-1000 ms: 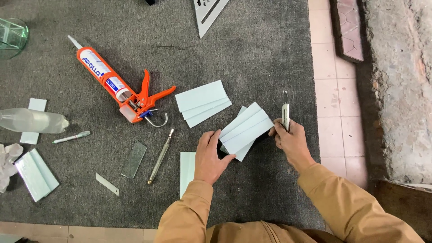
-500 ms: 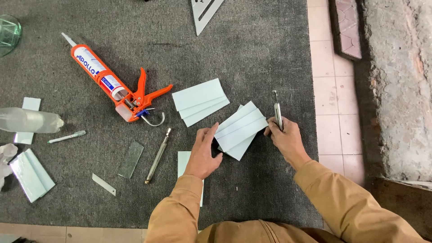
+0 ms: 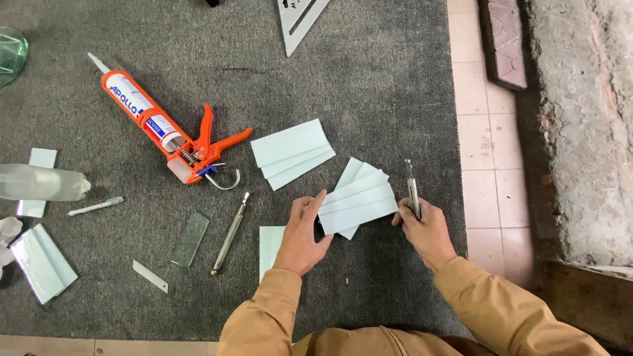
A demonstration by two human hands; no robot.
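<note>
A small stack of pale green glass strips (image 3: pixel 359 199) lies on the grey carpet mat (image 3: pixel 369 79). My left hand (image 3: pixel 304 232) grips the stack's left end with thumb and fingers. My right hand (image 3: pixel 425 231) touches the stack's right end and holds a slim metal tool (image 3: pixel 413 190) upright along the stack's right side. A second pile of glass strips (image 3: pixel 291 151) lies just up and left of the held stack. Another glass piece (image 3: pixel 270 247) pokes out from under my left forearm.
An orange caulking gun with a sealant tube (image 3: pixel 161 128) lies to the left. Below it are a metal glass cutter (image 3: pixel 231 232), a small glass offcut (image 3: pixel 190 238), a pen (image 3: pixel 95 206) and a clear bottle (image 3: pixel 39 182). A metal square (image 3: pixel 300 20) sits at the top. Tiled floor (image 3: pixel 484 132) borders the right.
The view has shifted slightly. Both hands stay on the glass stack, which has turned a little flatter, with the tool still in my right hand.
</note>
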